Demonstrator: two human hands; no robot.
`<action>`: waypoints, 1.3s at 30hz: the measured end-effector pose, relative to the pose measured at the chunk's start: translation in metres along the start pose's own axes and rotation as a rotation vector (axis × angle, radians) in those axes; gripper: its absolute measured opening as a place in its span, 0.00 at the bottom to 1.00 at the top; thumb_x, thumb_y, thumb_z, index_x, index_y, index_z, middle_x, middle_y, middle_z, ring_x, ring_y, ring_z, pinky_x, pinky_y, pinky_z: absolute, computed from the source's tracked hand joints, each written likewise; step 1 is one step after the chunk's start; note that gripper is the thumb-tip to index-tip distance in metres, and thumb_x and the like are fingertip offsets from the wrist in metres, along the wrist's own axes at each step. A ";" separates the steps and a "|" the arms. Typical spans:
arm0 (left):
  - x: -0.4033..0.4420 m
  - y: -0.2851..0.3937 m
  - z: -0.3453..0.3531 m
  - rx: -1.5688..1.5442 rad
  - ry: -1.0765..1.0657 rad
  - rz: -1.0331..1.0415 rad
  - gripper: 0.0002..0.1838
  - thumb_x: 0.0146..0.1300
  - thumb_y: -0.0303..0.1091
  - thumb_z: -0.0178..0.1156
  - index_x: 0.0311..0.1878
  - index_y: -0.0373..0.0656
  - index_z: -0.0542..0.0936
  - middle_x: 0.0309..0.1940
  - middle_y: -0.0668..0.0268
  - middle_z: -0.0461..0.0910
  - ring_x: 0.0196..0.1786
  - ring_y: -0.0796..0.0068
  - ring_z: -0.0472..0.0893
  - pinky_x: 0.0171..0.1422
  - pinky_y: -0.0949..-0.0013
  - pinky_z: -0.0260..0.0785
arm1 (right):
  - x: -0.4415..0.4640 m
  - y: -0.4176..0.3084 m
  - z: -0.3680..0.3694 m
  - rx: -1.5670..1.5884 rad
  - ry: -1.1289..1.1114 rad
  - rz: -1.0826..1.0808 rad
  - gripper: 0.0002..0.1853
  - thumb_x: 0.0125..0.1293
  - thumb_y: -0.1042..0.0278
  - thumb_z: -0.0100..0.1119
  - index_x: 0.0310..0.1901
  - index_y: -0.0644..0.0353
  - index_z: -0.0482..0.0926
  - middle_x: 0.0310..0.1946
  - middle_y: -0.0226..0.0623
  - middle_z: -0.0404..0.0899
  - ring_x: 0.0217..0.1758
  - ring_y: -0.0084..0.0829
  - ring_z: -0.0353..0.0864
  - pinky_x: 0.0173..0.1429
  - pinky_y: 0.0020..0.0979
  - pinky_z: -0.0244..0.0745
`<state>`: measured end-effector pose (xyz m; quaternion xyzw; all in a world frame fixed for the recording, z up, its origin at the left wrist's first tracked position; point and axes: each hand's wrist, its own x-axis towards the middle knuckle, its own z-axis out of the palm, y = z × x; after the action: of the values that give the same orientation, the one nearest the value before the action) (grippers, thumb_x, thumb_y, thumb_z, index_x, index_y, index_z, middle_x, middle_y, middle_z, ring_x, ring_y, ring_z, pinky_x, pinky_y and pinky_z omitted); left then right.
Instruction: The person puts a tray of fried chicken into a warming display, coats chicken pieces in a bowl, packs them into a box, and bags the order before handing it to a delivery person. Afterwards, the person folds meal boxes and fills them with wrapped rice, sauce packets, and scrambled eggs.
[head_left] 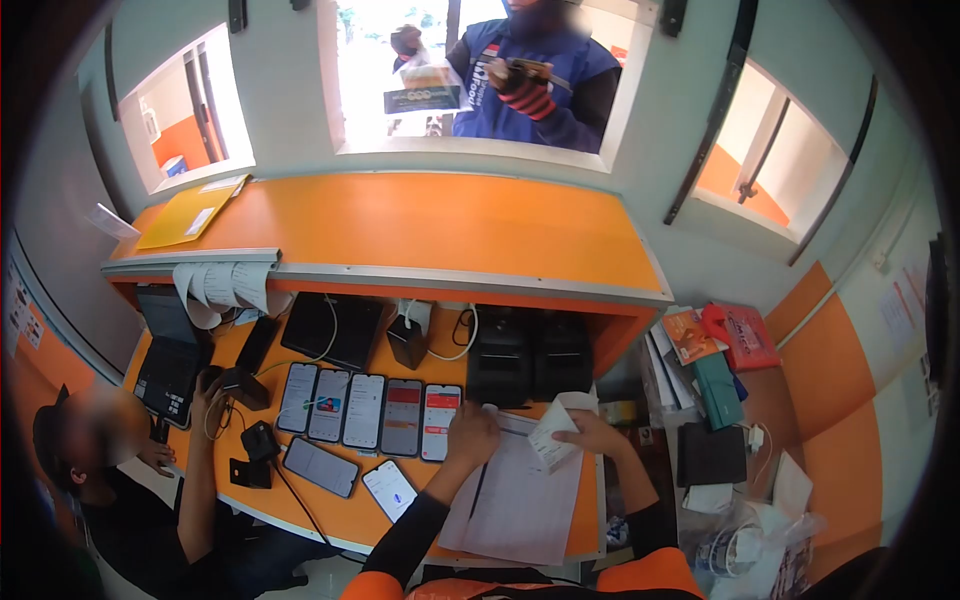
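My right hand (594, 436) is closed on a white printed receipt (556, 440), which curls up at its top end. Beneath it lies a large printed sheet (515, 515) on the orange desk. My left hand (473, 436) rests at the sheet's upper left corner with its fingers curled in; what it holds, if anything, is hidden. Just left of that hand is a phone with a red and white screen (441, 422), the last in a row of several phones. Two more phones, one grey-screened (320, 468) and one white-screened (390, 490), lie in front of the row.
Black printers (500, 362) stand under the raised orange counter (420, 225). At left, a co-worker (140, 500) sits by a laptop (165, 370). A person in a blue jacket (580, 90) stands outside the window. Papers and a black pouch (711, 453) occupy the right side table.
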<state>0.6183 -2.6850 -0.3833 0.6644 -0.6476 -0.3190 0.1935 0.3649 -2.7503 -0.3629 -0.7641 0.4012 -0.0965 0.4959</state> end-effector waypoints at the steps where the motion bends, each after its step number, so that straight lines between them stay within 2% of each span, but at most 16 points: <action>1: -0.014 0.004 -0.008 -0.160 -0.295 -0.145 0.20 0.60 0.42 0.51 0.51 0.40 0.75 0.54 0.59 0.68 0.59 0.64 0.67 0.59 0.56 0.60 | -0.008 -0.009 0.012 0.124 0.016 -0.032 0.26 0.59 0.65 0.62 0.58 0.65 0.69 0.48 0.39 0.77 0.51 0.25 0.75 0.54 0.27 0.69; 4: -0.073 0.002 -0.004 -1.175 -0.527 -0.081 0.26 0.65 0.54 0.47 0.52 0.41 0.71 0.50 0.63 0.68 0.53 0.68 0.69 0.58 0.62 0.61 | -0.039 -0.055 0.053 0.390 0.051 -0.154 0.31 0.60 0.70 0.61 0.63 0.66 0.61 0.54 0.41 0.72 0.56 0.28 0.72 0.59 0.28 0.65; 7: -0.113 0.017 -0.005 -1.294 -0.122 -0.282 0.25 0.66 0.56 0.46 0.54 0.46 0.61 0.50 0.65 0.66 0.51 0.72 0.70 0.57 0.66 0.62 | -0.057 -0.084 0.089 0.475 0.025 -0.238 0.34 0.60 0.72 0.59 0.66 0.65 0.57 0.56 0.40 0.70 0.60 0.29 0.69 0.63 0.29 0.61; 8: -0.117 0.011 -0.005 -1.169 0.012 -0.290 0.20 0.67 0.43 0.51 0.52 0.49 0.53 0.51 0.61 0.64 0.50 0.73 0.71 0.54 0.70 0.64 | -0.064 -0.095 0.101 0.532 -0.013 -0.203 0.34 0.60 0.72 0.59 0.66 0.65 0.56 0.56 0.40 0.70 0.60 0.29 0.69 0.64 0.29 0.60; 11: -0.147 0.029 -0.038 -1.435 0.171 0.049 0.22 0.64 0.26 0.54 0.51 0.48 0.52 0.49 0.61 0.66 0.49 0.75 0.72 0.50 0.74 0.67 | -0.080 -0.119 0.128 0.530 -0.028 -0.155 0.32 0.61 0.71 0.59 0.65 0.64 0.58 0.55 0.43 0.71 0.58 0.31 0.72 0.63 0.32 0.62; 12: -0.154 0.035 -0.044 -1.366 0.307 0.145 0.21 0.62 0.19 0.54 0.52 0.44 0.57 0.46 0.61 0.70 0.46 0.77 0.75 0.46 0.77 0.70 | -0.085 -0.128 0.135 0.532 -0.005 -0.135 0.31 0.60 0.71 0.60 0.64 0.64 0.60 0.55 0.44 0.71 0.58 0.31 0.72 0.62 0.33 0.64; 15: -0.177 0.020 -0.056 -0.977 0.265 0.195 0.14 0.62 0.21 0.55 0.50 0.39 0.66 0.43 0.63 0.73 0.43 0.79 0.76 0.44 0.78 0.70 | -0.091 -0.152 0.149 0.654 0.205 -0.257 0.30 0.59 0.72 0.62 0.62 0.62 0.61 0.51 0.46 0.74 0.53 0.31 0.76 0.57 0.33 0.70; 16: -0.184 0.029 -0.065 -0.923 0.308 0.180 0.10 0.61 0.22 0.58 0.46 0.37 0.76 0.41 0.65 0.75 0.41 0.82 0.76 0.41 0.80 0.69 | -0.090 -0.157 0.152 0.715 0.301 -0.326 0.30 0.58 0.73 0.63 0.61 0.62 0.62 0.49 0.47 0.75 0.51 0.30 0.78 0.55 0.33 0.72; 19: -0.199 0.025 -0.073 -0.809 0.259 0.183 0.11 0.60 0.22 0.59 0.47 0.38 0.77 0.39 0.66 0.75 0.40 0.82 0.76 0.41 0.80 0.71 | -0.084 -0.166 0.158 0.419 0.436 -0.423 0.26 0.55 0.74 0.65 0.56 0.62 0.69 0.41 0.43 0.80 0.43 0.28 0.81 0.48 0.27 0.75; 22: -0.210 0.023 -0.079 -0.798 0.292 0.151 0.13 0.58 0.21 0.61 0.47 0.38 0.80 0.35 0.68 0.76 0.33 0.86 0.75 0.33 0.83 0.68 | -0.081 -0.180 0.157 0.147 0.489 -0.478 0.17 0.53 0.74 0.67 0.47 0.62 0.78 0.34 0.39 0.82 0.35 0.28 0.82 0.42 0.26 0.75; 26: -0.220 0.024 -0.092 -0.735 0.354 0.139 0.12 0.54 0.22 0.64 0.43 0.41 0.83 0.31 0.67 0.76 0.27 0.86 0.73 0.30 0.82 0.66 | -0.077 -0.189 0.165 0.191 0.511 -0.465 0.11 0.50 0.73 0.69 0.38 0.60 0.83 0.33 0.40 0.82 0.32 0.29 0.80 0.39 0.27 0.72; 29: -0.223 0.016 -0.095 -0.339 0.523 0.260 0.12 0.50 0.21 0.66 0.40 0.43 0.84 0.31 0.65 0.76 0.25 0.83 0.72 0.30 0.79 0.65 | -0.077 -0.191 0.175 0.050 0.615 -0.464 0.10 0.49 0.72 0.69 0.36 0.57 0.84 0.30 0.39 0.81 0.30 0.29 0.78 0.38 0.29 0.69; 32: -0.230 0.021 -0.106 0.019 0.691 0.244 0.11 0.47 0.22 0.67 0.36 0.44 0.85 0.28 0.62 0.77 0.24 0.78 0.73 0.30 0.76 0.65 | -0.078 -0.200 0.179 -0.170 0.697 -0.501 0.10 0.47 0.71 0.70 0.34 0.55 0.84 0.27 0.34 0.75 0.31 0.29 0.73 0.38 0.29 0.65; 35: -0.226 0.016 -0.111 -0.025 0.722 0.445 0.09 0.46 0.23 0.69 0.33 0.43 0.86 0.25 0.62 0.79 0.27 0.78 0.77 0.31 0.77 0.67 | -0.086 -0.228 0.174 -0.310 0.693 -0.486 0.10 0.43 0.71 0.72 0.31 0.54 0.84 0.25 0.30 0.68 0.32 0.30 0.68 0.40 0.30 0.61; 38: -0.239 0.001 -0.106 -0.492 0.451 0.255 0.08 0.45 0.26 0.71 0.31 0.43 0.85 0.22 0.65 0.80 0.25 0.76 0.78 0.30 0.77 0.67 | -0.082 -0.219 0.174 -0.295 0.607 -0.599 0.09 0.44 0.69 0.71 0.31 0.52 0.84 0.25 0.29 0.64 0.33 0.29 0.66 0.40 0.30 0.60; 39: -0.242 0.002 -0.107 -0.498 0.462 0.223 0.07 0.45 0.26 0.71 0.30 0.41 0.85 0.22 0.65 0.80 0.26 0.77 0.78 0.30 0.77 0.68 | -0.083 -0.215 0.165 -0.247 0.572 -0.603 0.08 0.46 0.69 0.70 0.31 0.52 0.84 0.24 0.29 0.65 0.32 0.29 0.68 0.39 0.29 0.61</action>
<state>0.6989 -2.4639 -0.2629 0.5765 -0.5578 -0.2854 0.5244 0.5114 -2.5392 -0.2435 -0.8431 0.2900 -0.3963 0.2192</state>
